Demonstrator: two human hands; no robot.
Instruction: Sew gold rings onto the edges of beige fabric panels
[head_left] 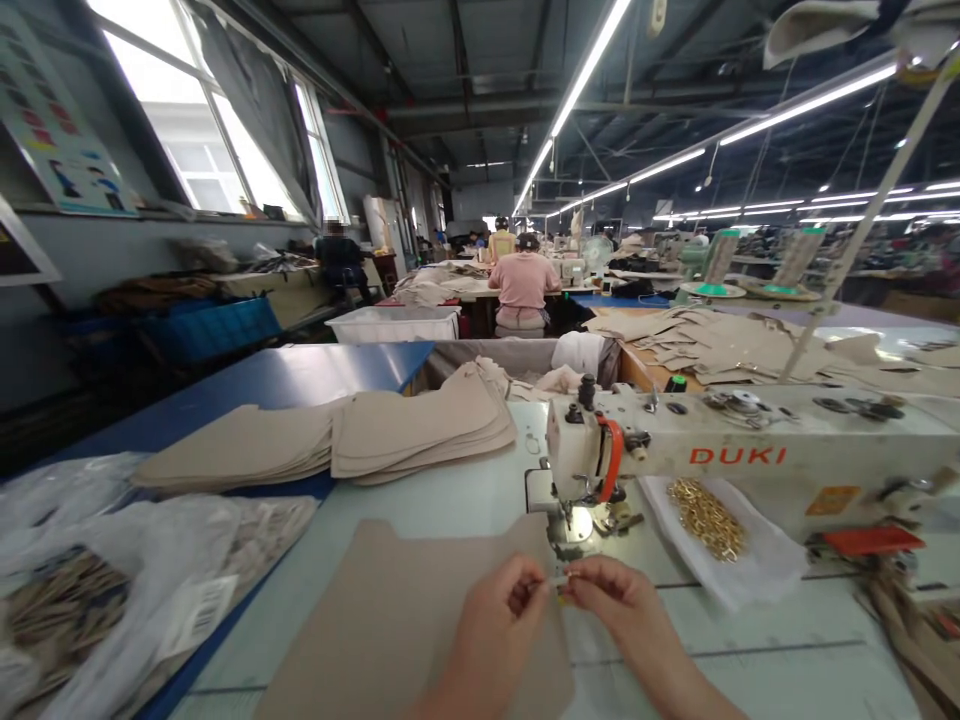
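Observation:
My left hand [504,615] is closed in a pinch over the right edge of a flat beige fabric panel [420,580]. Just right of it, my right hand [613,592] also pinches, its fingertips almost meeting the left ones. Between them is a thin pale bit, too small to name, and a small gold-coloured piece [564,600] glints under the right fingertips. Beyond the hands is the sewing machine [581,460], its presser foot above the metal plate. Gold-coloured metal fittings [709,520] lie heaped on a white plastic bag [757,575] beneath the machine arm.
Stacked beige panels [420,420] lie at the back left of the table. On the left, a clear plastic bag [172,550] holds small brown strips [67,605]. Behind the machine is a fabric-filled bin [487,352]. A person in pink [525,285] sits farther ahead.

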